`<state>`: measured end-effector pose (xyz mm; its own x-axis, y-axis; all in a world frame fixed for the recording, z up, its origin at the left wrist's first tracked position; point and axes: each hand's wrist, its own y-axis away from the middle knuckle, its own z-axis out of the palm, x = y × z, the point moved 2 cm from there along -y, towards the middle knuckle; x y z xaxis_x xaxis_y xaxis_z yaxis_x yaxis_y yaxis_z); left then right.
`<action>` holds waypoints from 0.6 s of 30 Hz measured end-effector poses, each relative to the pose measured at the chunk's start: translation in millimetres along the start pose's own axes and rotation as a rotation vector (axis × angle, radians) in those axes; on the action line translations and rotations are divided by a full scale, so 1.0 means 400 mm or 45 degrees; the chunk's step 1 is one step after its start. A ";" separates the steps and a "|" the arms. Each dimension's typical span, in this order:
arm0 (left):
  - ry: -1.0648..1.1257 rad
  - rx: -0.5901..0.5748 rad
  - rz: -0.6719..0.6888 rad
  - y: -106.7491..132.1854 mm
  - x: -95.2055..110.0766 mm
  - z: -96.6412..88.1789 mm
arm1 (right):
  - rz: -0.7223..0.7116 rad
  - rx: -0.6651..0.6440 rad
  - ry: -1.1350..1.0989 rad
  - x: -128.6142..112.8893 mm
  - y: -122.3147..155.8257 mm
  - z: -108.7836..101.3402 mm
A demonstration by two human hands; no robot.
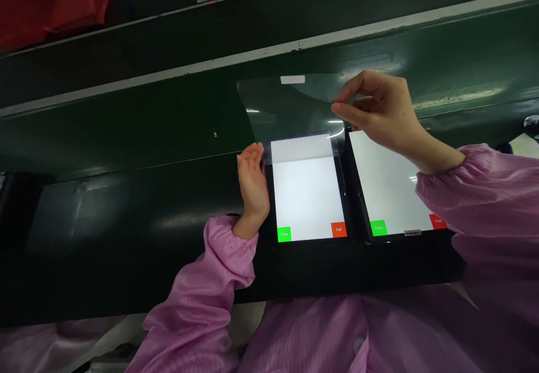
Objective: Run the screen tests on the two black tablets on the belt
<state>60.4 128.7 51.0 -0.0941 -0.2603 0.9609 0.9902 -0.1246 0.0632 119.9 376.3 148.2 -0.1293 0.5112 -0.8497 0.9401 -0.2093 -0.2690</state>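
Here, the person's right hand (379,116) is pinched closed, thumb and fingertips together on the edge of a clear plastic film (286,106), which lifts slightly at that corner. The film lies across the top of the left tablet (305,199) and extends beyond it onto a dark green conveyor belt (126,137), with a small white tab (292,80) at its far edge. The left hand (252,185) stands open on its side, fingers together, just beside the left tablet's edge and near the film. A right tablet (387,185) lies just beside the left one, partly under the right hand. Both white screens show a green Pass button (284,234) and a red Fail button (338,230). Pink ribbed sleeves (223,255) cover both arms, and red bags (54,8) lie on a farther belt.
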 end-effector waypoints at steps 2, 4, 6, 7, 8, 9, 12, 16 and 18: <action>-0.055 -0.024 -0.016 0.038 0.002 -0.020 | -0.028 0.004 -0.064 0.003 0.014 -0.001; -0.062 -0.033 -0.054 0.078 0.001 -0.045 | -0.036 -0.004 -0.139 -0.002 0.032 -0.002; -0.041 -0.044 -0.079 0.117 0.000 -0.066 | -0.002 -0.039 -0.196 -0.012 0.056 0.001; -0.030 -0.050 -0.085 0.136 -0.002 -0.073 | 0.022 -0.075 -0.217 -0.018 0.069 0.004; -0.021 -0.054 -0.087 0.153 -0.002 -0.078 | 0.044 -0.117 -0.240 -0.025 0.084 0.008; -0.017 -0.055 -0.086 0.169 -0.002 -0.081 | 0.068 -0.173 -0.260 -0.031 0.100 0.013; -0.040 -0.039 -0.090 0.203 0.010 -0.091 | 0.099 -0.349 -0.265 -0.049 0.161 0.020; -0.024 -0.086 -0.288 0.227 0.044 -0.134 | -0.084 -0.792 -0.059 -0.072 0.283 0.001; -0.033 -0.149 -0.355 0.242 0.059 -0.160 | -0.210 -0.796 0.092 -0.073 0.351 -0.024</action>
<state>147.3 49.4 62.4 -0.3565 -0.1762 0.9175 0.9077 -0.2979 0.2955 258.7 339.8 139.5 -0.2863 0.5543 -0.7816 0.9188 0.3900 -0.0600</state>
